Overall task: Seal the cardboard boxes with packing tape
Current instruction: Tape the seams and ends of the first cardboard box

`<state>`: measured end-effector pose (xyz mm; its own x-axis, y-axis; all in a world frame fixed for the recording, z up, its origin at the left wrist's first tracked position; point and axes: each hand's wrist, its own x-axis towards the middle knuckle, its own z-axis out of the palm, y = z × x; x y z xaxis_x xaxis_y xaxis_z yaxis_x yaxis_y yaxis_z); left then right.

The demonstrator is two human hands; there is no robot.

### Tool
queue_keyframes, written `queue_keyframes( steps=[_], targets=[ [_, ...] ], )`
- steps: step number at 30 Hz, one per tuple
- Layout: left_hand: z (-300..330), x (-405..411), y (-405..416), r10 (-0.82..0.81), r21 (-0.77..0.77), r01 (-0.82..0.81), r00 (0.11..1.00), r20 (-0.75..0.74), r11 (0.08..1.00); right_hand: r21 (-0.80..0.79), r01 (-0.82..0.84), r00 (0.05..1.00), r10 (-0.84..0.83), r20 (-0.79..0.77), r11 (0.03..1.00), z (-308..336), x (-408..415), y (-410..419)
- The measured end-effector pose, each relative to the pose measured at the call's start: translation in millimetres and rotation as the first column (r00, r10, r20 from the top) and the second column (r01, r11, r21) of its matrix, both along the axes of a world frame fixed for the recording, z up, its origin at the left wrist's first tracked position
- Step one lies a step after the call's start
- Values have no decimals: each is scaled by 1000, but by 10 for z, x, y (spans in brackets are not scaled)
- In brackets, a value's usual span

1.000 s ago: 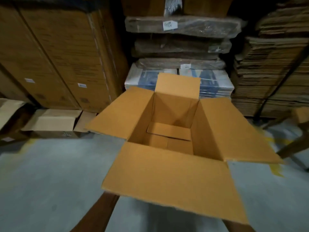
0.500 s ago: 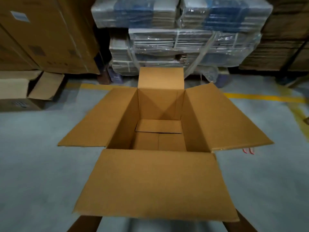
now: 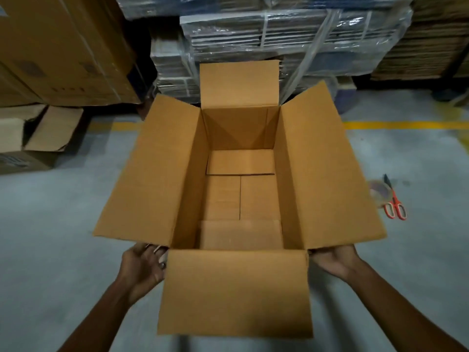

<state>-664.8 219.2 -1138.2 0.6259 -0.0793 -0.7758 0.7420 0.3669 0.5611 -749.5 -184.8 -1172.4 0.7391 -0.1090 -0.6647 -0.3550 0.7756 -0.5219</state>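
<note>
The open-topped brown corrugated cardboard box (image 3: 241, 189) sits in the middle of the view above the smooth grey concrete floor (image 3: 50, 237); whether its base touches the floor cannot be determined. All four top flaps stand open: the far flap upright, the two long side flaps angled outward, the near flap folded toward the person. Inside, the bottom flaps lie flat, with a straight seam between two of them.

The left hand (image 3: 142, 270) grips the near left corner of the box, fingers curled around the edge below the side flap. The right hand (image 3: 335, 260) is at the near right corner; its fingers are hidden behind the cardboard, so their posture cannot be determined.

On the floor just right of the box lie a roll of clear packing tape (image 3: 379, 194) and orange-handled scissors (image 3: 394, 201), touching each other. Plastic-wrapped stacks of flat cardboard (image 3: 291, 34) stand behind the box, beyond a yellow painted floor line (image 3: 406, 125).
</note>
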Motion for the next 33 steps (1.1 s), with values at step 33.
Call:
queue_keyframes(
  steps=[33],
  targets=[
    [-567,-251,-826,-373,504,359,925,-76,786,-694,-680,710,23,-704,-236,118,312,209]
  ],
)
